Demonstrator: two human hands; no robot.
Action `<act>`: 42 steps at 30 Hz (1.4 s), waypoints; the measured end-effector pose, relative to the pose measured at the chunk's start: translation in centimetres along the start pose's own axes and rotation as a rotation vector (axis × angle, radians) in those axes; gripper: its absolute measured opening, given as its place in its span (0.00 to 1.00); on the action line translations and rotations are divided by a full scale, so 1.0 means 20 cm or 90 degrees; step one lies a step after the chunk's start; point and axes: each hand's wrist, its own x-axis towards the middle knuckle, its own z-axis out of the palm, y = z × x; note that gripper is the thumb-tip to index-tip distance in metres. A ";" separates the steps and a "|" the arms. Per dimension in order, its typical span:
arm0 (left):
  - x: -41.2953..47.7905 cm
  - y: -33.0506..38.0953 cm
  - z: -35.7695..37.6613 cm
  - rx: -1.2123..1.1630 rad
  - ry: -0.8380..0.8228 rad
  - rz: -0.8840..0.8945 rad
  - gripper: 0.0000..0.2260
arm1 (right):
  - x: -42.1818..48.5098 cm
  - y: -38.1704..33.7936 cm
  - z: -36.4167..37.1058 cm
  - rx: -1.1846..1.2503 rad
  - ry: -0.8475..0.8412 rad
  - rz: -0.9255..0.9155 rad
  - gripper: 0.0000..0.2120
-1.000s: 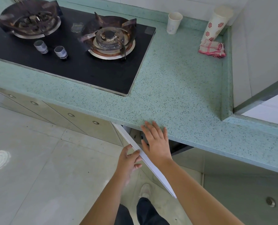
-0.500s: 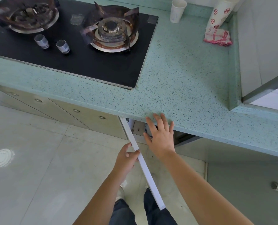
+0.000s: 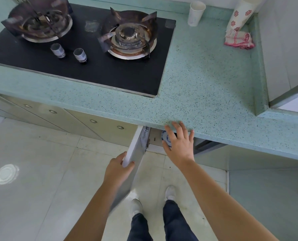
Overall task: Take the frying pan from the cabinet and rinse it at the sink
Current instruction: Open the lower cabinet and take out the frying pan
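The white cabinet door (image 3: 136, 148) under the green speckled counter (image 3: 205, 80) stands swung out toward me. My left hand (image 3: 118, 168) grips its top outer corner. My right hand (image 3: 179, 145) is spread open at the cabinet opening, just below the counter's front edge, holding nothing. Behind its fingers a blue-and-white dish (image 3: 166, 140) shows inside the cabinet. No frying pan or sink is in view; the rest of the cabinet's inside is hidden by the counter.
A black two-burner gas hob (image 3: 85, 54) fills the counter's left. A white paper cup (image 3: 196, 13), a stack of patterned cups (image 3: 239, 16) and a red-checked cloth (image 3: 238, 40) sit at the back right. Shut cabinet doors (image 3: 85, 124) run left; my feet (image 3: 136, 206) stand on pale tiles.
The cabinet door has swung further open with my left hand on its edge. My right hand has moved away from the door, toward the opening, and the dish has come into sight.
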 end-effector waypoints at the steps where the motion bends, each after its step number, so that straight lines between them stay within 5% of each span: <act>1: 0.02 -0.01 -0.02 0.008 0.001 0.001 0.25 | 0.00 0.00 0.00 -0.005 0.004 -0.001 0.25; 25: 0.00 -0.05 -0.01 0.145 -0.031 0.073 0.27 | -0.06 -0.03 -0.04 0.028 -0.018 0.020 0.26; 36: -0.05 0.05 0.15 0.360 0.153 0.452 0.22 | -0.37 0.07 0.03 0.001 0.086 0.082 0.25; 42: -0.01 0.11 0.39 0.371 0.142 0.480 0.22 | -0.43 0.19 0.18 0.005 0.060 0.081 0.23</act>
